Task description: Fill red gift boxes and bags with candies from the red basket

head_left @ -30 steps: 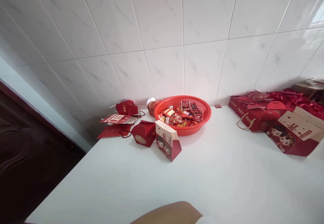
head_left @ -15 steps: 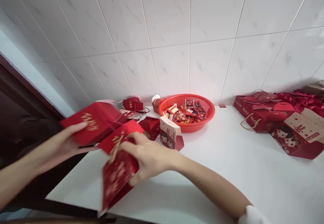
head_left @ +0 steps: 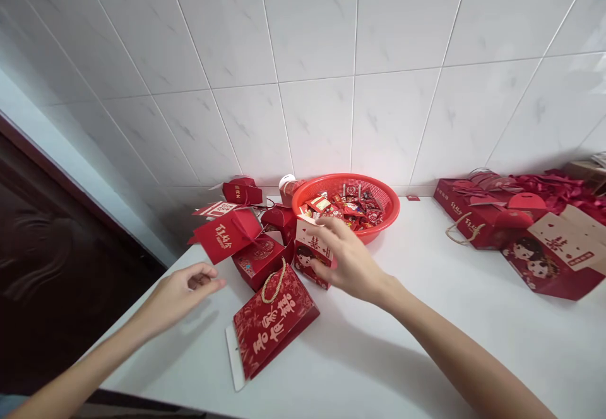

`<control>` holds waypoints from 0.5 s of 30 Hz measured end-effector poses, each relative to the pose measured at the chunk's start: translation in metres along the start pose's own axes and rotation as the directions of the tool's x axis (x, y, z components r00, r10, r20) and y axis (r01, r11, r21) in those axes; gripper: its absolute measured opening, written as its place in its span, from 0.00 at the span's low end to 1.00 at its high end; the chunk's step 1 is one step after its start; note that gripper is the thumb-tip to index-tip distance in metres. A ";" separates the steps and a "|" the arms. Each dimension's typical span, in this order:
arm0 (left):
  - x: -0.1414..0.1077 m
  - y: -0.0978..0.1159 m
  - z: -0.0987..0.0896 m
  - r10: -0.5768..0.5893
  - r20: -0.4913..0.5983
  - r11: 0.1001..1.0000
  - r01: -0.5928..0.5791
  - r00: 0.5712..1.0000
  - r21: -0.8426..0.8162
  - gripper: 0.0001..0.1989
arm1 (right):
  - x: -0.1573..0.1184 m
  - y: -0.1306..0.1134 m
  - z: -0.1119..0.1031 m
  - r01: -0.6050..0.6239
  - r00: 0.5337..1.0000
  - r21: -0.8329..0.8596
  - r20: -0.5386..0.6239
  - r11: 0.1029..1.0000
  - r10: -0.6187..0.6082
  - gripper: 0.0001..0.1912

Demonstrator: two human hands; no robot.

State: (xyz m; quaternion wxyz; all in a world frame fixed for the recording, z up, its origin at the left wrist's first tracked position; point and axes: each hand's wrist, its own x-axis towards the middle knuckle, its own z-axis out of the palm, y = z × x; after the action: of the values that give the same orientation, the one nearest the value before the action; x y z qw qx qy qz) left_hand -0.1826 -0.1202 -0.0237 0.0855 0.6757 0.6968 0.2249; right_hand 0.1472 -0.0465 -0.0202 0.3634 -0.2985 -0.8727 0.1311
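Note:
My left hand (head_left: 182, 293) hovers over the left part of the white table, its fingers loosely curved with a gap to the thumb and nothing in them. In front of it lies a red gift box (head_left: 227, 235) with gold writing, tipped against another red box (head_left: 259, 258). My right hand (head_left: 350, 260) is open, fingers apart, in front of a cream and red gift box (head_left: 312, 255) with cartoon figures; whether it touches the box I cannot tell. Between my hands a red paper gift bag (head_left: 274, 324) with a rope handle lies on its side.
A red plastic basket (head_left: 396, 207) full of wrapped sweets stands by the tiled wall (head_left: 317, 129). At right are a red box with a rope handle (head_left: 466, 207), a cartoon-printed box (head_left: 552, 255) and red ribbon (head_left: 563, 188). The table's edge (head_left: 137, 394) runs along the front.
Both hands have let go of the red box and the gift bag, which now lie on the table and the boxes. My right hand has moved right, to the cartoon box.

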 end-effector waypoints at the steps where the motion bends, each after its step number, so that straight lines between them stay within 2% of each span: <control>1: -0.009 0.010 0.005 0.031 0.029 0.999 -0.031 0.999 0.011 0.16 | 0.001 0.004 -0.001 -0.069 0.996 -0.007 -0.065 0.998 0.068 0.19; 2: -0.018 0.020 0.012 0.133 0.070 0.991 -0.133 0.989 0.002 0.15 | 0.003 0.009 -0.001 -0.140 0.985 -0.023 -0.109 0.990 0.137 0.19; 3: -0.027 0.030 0.021 0.283 0.118 0.959 -0.284 0.952 -0.011 0.12 | 0.004 0.012 0.000 -0.204 0.972 -0.045 -0.130 0.978 0.197 0.21; 5: -0.041 0.049 0.038 0.572 0.177 0.813 -0.583 0.801 0.006 0.10 | 0.007 0.018 0.003 -0.289 0.954 -0.096 -0.117 0.953 0.277 0.24; 7: -0.047 0.061 0.054 0.721 0.235 0.662 -0.749 0.651 0.044 0.16 | 0.008 0.022 0.004 -0.327 0.945 -0.139 -0.079 0.935 0.318 0.20; 8: -0.048 0.064 0.059 0.750 0.248 0.618 -0.783 0.613 0.067 0.17 | 0.009 0.024 0.003 -0.342 0.940 -0.148 -0.060 0.928 0.337 0.15; 9: -0.046 0.064 0.063 0.760 0.259 0.595 -0.798 0.596 0.092 0.18 | 0.009 0.025 0.000 -0.358 0.934 -0.144 -0.042 0.923 0.356 0.11; 10: -0.043 0.061 0.065 0.756 0.265 0.590 -0.798 0.599 0.120 0.18 | 0.009 0.027 -0.003 -0.373 0.927 -0.128 -0.024 0.919 0.373 0.07; 13: -0.033 0.040 0.064 0.712 0.235 0.622 -0.750 0.661 0.225 0.19 | 0.009 0.033 -0.021 -0.391 0.919 -0.030 0.033 0.920 0.392 0.06; 15: -0.027 0.024 0.062 0.688 0.166 0.650 -0.701 0.707 0.293 0.18 | 0.009 0.037 -0.034 -0.383 0.922 -0.001 0.062 0.924 0.382 0.06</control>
State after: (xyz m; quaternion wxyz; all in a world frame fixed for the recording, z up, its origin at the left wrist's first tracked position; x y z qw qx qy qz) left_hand -0.1327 -0.1349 -0.0728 -0.1092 0.8991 0.4108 0.1051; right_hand 0.1820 -0.0120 -0.0081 0.3057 -0.4568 -0.8077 0.2133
